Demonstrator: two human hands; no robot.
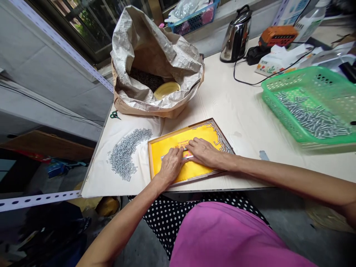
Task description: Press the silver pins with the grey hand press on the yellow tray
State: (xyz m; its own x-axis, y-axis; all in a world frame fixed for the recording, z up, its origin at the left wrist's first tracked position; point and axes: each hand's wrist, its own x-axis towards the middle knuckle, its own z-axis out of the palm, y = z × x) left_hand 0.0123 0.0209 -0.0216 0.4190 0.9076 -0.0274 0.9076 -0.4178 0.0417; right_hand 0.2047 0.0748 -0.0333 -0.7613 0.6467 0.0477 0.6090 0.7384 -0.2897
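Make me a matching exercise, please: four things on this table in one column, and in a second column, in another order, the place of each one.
Things:
1. kettle
2. green basket
3. paper sack
4. yellow tray

Places:
a. under the left hand and the right hand
b. at the right, with metal pins inside
c. at the far edge, a black cable beside it
d. at the far left, with a yellow bowl inside

Pairs: 1-c, 2-b, 3-d, 4-a

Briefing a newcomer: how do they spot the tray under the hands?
Find the crumpled paper sack at the table's back left. Before it, under the left hand and right hand, lies a wood-framed tray. Unlike the green basket, it is lined yellow.
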